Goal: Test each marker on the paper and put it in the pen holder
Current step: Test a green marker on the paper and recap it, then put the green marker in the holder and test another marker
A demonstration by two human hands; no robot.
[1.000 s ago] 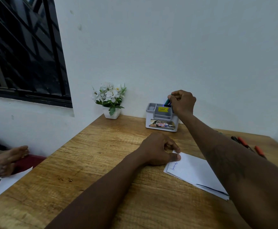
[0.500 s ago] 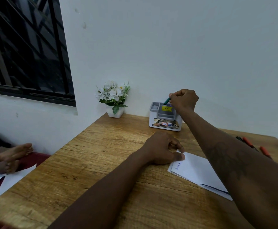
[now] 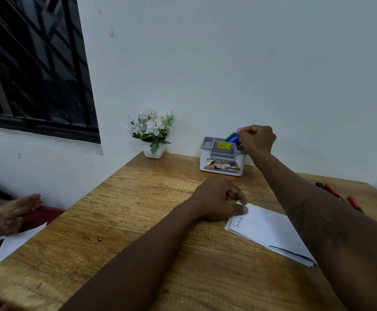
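Risk notes, taken from beside the table.

Right hand (image 3: 255, 140): fingers curled tight round the upper end of a blue marker (image 3: 234, 138), held at a slant over the back of the pen holder (image 3: 222, 157). Its lower end appears to be inside the rear compartment, but I cannot tell how deep. A green marker (image 3: 230, 136) leans in the same compartment, touching or just beside the blue one.

Left hand (image 3: 216, 198): thumb flat on the near corner of the paper (image 3: 270, 230), fingers loosely curled, nothing gripped as far as I can see.

Possible failures:
- The blue marker goes in slanted and may wedge against the green one or catch on a divider. Letting go then would leave it propped high and prone to falling out.
- The holder looks light and nothing braces it. A sideways shove from the fist could slide or tip it.
- The right forearm passes over the paper. Drawing back low could drag the sheets if the thumb lifts.
- Red markers (image 3: 331, 190) lie loose near the table's (image 3: 127, 221) far right side, close to that forearm. A brush could roll them off.
- Whether the blue marker is capped cannot be seen. An open tip would dry out or mark the holder.
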